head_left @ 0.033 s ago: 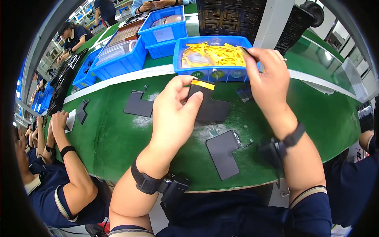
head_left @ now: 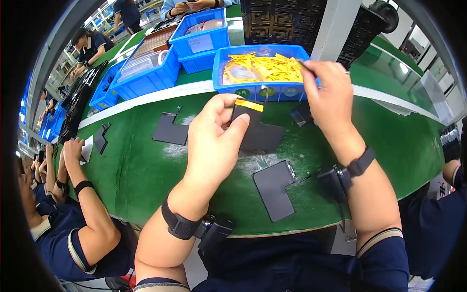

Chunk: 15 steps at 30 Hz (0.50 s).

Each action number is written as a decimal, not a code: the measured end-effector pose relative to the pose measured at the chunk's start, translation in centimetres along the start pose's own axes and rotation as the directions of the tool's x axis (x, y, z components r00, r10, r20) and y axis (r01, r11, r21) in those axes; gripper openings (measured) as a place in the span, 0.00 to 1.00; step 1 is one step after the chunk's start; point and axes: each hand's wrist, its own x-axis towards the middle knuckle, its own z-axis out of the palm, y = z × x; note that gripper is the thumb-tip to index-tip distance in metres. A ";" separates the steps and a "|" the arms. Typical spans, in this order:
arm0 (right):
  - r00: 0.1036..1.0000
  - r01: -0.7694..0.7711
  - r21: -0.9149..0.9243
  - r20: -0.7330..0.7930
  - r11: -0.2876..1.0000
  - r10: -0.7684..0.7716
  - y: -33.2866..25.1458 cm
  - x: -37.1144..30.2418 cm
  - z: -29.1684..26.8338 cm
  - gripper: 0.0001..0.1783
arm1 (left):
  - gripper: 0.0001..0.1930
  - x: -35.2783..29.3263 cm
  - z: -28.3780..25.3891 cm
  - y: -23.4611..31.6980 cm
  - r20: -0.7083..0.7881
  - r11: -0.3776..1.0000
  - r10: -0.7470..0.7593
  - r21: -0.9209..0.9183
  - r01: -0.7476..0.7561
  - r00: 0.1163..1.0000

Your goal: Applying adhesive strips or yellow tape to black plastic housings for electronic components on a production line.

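Note:
My left hand (head_left: 214, 134) pinches a flat black L-shaped piece (head_left: 262, 135), which looks like a battery pack, between thumb and fingers. A yellow strip (head_left: 249, 105) lies across its upper end. My right hand (head_left: 332, 95) is raised at the right end of a blue bin (head_left: 296, 95) full of yellow strips. Its thumb and fingertips close on a small thin dark piece (head_left: 304, 65), whose kind I cannot make out. Nearer me, a similar L-shaped piece (head_left: 275, 191) with a small connector lies flat on the green table (head_left: 141, 170).
More black L-shaped pieces lie left, one (head_left: 170, 129) near my left hand and another (head_left: 100, 138) farther off. A small dark block (head_left: 301, 115) sits below my right hand. Blue bins (head_left: 146, 80) stand behind. A co-worker's arm (head_left: 95, 207) is at left; a grey post (head_left: 335, 31) rises behind the bin.
My right hand has shifted slightly left, the small dark piece still at its fingertips. My left hand and the L-shaped piece have hardly moved.

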 end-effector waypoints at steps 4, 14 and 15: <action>0.941 -0.272 0.215 0.264 0.938 0.212 -2.6 0.0 -0.9 0.07 | 0.12 -0.2 -0.2 -0.2 -0.022 0.996 -0.031 -0.084 0.029 0.999; 0.890 -0.330 0.583 0.454 0.742 0.039 -6.9 -0.7 -2.5 0.07 | 0.12 -0.7 0.4 -0.1 0.011 0.912 0.293 0.296 -0.283 0.956; 0.890 -0.329 0.584 0.455 0.742 0.037 -6.6 -0.4 -2.5 0.07 | 0.12 -0.5 0.3 -0.3 0.009 0.912 0.294 0.297 -0.283 0.956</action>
